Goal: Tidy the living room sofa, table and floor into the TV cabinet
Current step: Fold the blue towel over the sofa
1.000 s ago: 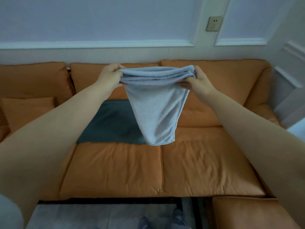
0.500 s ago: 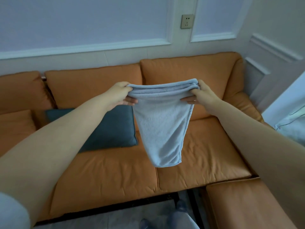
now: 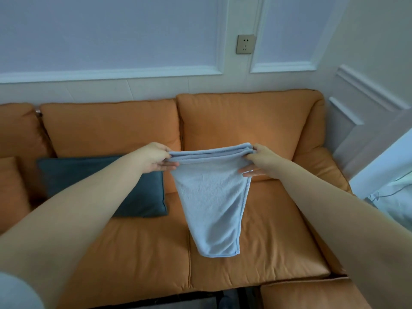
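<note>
A light blue towel [image 3: 211,201], folded into several layers, hangs in the air above the orange sofa [image 3: 245,253]. My left hand [image 3: 156,160] pinches its upper left corner and my right hand [image 3: 259,161] pinches its upper right corner. The folded top edge stretches level between both hands. The rest of the towel droops to a rounded point over the right seat cushion, apart from it.
A dark teal cushion [image 3: 84,175] lies on the sofa seat at the left, partly behind my left forearm. An orange footstool [image 3: 312,295] stands at the lower right. A wall socket [image 3: 245,44] sits above the backrest. White fabric [image 3: 392,197] shows at the right edge.
The view has shifted toward the sofa's right end. Both hands have carried the towel lower in view, over the right seat cushion, still gripping its top corners.
</note>
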`<state>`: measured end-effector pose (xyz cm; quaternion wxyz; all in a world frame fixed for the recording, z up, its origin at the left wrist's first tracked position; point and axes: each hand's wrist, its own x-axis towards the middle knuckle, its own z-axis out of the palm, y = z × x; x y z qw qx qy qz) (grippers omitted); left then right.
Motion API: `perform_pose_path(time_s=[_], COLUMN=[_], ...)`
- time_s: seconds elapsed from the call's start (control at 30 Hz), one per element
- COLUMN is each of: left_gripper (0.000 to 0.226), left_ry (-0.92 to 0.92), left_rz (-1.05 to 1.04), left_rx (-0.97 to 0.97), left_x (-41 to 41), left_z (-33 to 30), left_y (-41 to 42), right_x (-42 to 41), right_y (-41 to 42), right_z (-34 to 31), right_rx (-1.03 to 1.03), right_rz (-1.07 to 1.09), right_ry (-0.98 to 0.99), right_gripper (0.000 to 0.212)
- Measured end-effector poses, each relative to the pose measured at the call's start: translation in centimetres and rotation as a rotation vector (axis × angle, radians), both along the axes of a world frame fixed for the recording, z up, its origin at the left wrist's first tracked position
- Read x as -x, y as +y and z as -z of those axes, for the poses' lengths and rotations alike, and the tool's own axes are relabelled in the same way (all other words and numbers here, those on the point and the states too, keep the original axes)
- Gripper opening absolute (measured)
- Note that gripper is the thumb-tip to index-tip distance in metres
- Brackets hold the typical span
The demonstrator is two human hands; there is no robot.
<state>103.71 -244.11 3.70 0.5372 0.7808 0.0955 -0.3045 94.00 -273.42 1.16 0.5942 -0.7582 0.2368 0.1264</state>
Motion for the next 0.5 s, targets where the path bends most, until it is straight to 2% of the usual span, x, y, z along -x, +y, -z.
perform_pose_path(time_s=[0.13,0.2,0.27,0.37,0.5], left_gripper=[0.025,0.024,0.025,0.031,0.028], left_ry=[-0.135,-0.257,-0.433,-0.642,-0.657], left_rz=[-0.144,-0.201,-0.201,-0.187,-0.145], left_rx=[0.052,0.067,0.033,-0.019,0.003], left_x=[-2.3,-3.3,-3.8,-3.4,-1.3], left_z=[-0.6,-1.5,-2.0,-2.6,-1.4], left_y=[-3.3,-4.4,-4.9,-4.9,-4.1], right_x=[-4.1,-5.6,-6.3,-6.2,-3.9], right_y=[-3.3,-4.4,-4.5,-4.4,-3.8], right_z=[0.3,-0.1,-1.3,-2.3,-0.5], right_rx=[0.146,0.291,0.412,0.403,0.345], right_rz=[-0.012,0.026,0.066,0.134,0.141], right_ry=[-0.126,-0.211,-0.311,-0.473,-0.579], right_gripper=[0.023,0.028,0.021,0.005,0.004])
